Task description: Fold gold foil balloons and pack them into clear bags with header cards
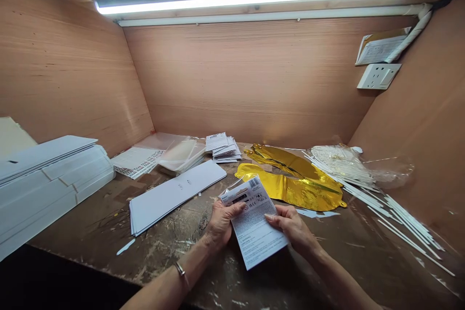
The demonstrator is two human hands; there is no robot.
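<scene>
Packaging card [253, 223], printed with a barcode and warnings, is grasped at both edges by the left hand [220, 223] and right hand [292, 228]; gold foil balloon [290, 189] is laid just beyond the right hand, white sticks [403, 218] farther right, white card sheets [174, 197] beyond the left

Item: white printed card [254, 223], barcode at top, small black warning text below
Covering: clear plastic film [232, 187] at upper left corner
Pose: tilted, gripped along both long edges
</scene>
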